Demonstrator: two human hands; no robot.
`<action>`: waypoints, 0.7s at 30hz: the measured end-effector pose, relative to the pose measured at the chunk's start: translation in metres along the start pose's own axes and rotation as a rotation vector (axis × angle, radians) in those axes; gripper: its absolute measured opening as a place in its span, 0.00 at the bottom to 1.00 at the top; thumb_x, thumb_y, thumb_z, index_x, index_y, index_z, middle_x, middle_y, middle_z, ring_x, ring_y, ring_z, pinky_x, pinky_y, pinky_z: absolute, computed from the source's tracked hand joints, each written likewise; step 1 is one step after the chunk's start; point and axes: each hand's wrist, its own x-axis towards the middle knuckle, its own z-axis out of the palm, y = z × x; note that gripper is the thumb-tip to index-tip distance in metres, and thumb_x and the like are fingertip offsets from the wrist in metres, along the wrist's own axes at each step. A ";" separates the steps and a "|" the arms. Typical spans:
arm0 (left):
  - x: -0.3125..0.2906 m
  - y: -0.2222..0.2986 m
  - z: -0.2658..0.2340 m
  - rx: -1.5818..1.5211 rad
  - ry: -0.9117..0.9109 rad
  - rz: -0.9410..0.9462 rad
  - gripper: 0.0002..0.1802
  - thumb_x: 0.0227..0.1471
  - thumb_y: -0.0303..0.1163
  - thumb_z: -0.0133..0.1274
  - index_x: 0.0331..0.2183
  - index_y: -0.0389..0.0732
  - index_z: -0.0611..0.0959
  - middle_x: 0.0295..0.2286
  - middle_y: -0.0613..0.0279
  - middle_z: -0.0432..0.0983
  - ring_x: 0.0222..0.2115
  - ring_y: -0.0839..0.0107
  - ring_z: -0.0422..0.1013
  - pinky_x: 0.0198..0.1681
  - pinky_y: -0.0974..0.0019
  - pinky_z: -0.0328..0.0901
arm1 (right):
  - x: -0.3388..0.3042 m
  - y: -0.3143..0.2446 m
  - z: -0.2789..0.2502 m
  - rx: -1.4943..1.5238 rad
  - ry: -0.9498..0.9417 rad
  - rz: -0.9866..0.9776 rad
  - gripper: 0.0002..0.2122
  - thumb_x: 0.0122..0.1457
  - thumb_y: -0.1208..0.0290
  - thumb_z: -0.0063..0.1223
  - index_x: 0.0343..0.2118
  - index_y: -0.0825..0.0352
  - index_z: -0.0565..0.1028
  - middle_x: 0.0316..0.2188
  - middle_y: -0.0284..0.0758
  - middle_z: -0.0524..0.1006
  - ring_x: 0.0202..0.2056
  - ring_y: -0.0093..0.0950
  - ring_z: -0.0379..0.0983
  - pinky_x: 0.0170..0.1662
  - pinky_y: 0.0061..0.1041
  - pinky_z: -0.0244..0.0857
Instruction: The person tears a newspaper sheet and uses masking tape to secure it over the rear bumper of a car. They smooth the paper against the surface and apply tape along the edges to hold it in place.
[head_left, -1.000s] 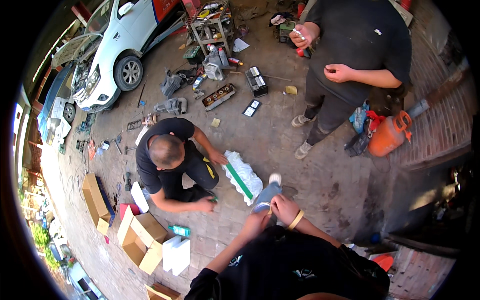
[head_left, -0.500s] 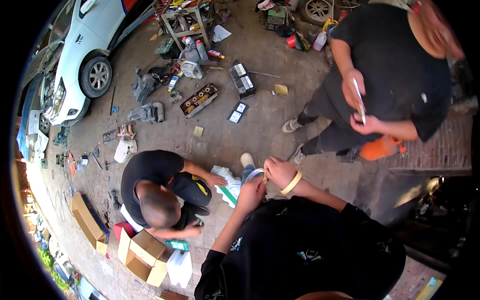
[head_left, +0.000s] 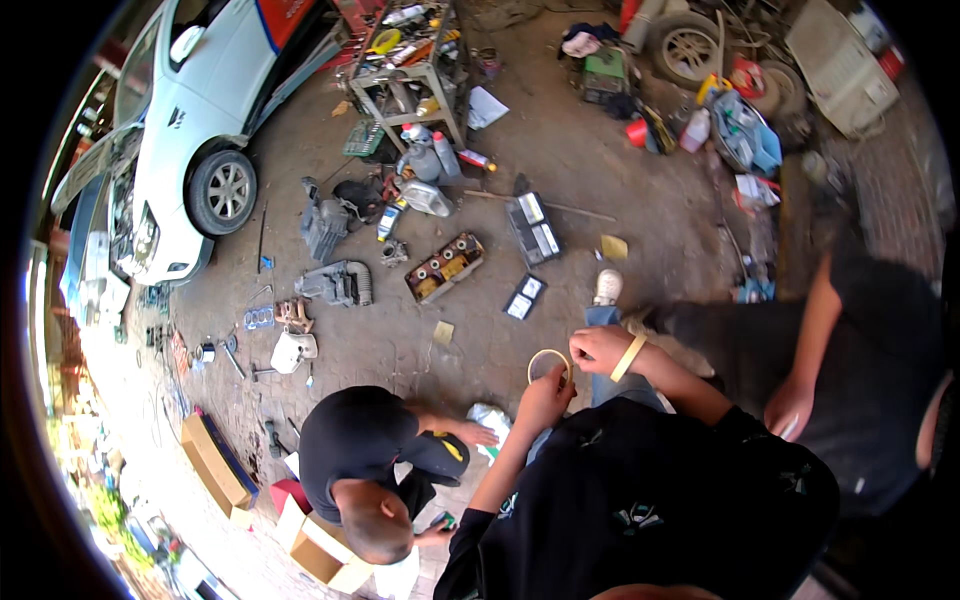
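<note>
I stand over a dirt and brick yard with both hands raised in front of my black shirt. My left hand point(head_left: 545, 395) and my right hand point(head_left: 598, 347) together hold a pale tape roll point(head_left: 548, 365) between them. A yellowish band point(head_left: 628, 357) sits on my right wrist. My light shoe point(head_left: 606, 287) shows just beyond the hands.
A person in black point(head_left: 365, 460) crouches at lower left by cardboard boxes point(head_left: 320, 548). Another person in dark clothes point(head_left: 850, 370) stands close on my right. Engine parts point(head_left: 445, 267), tools, a cluttered metal rack point(head_left: 410, 70) and a white car point(head_left: 190, 140) lie ahead.
The view has swung, so the crouching person slid to lower left and the standing person to the right edge. My hands came together on the tape roll, closer to my chest.
</note>
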 end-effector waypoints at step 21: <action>0.452 0.209 -0.038 0.182 0.339 -0.325 0.18 0.53 0.37 0.52 0.46 0.44 0.75 0.31 0.46 0.78 0.30 0.47 0.75 0.33 0.51 0.69 | 0.192 0.279 -0.346 0.100 0.060 -0.154 0.06 0.47 0.77 0.57 0.26 0.66 0.70 0.32 0.36 0.74 0.39 0.39 0.70 0.44 0.34 0.64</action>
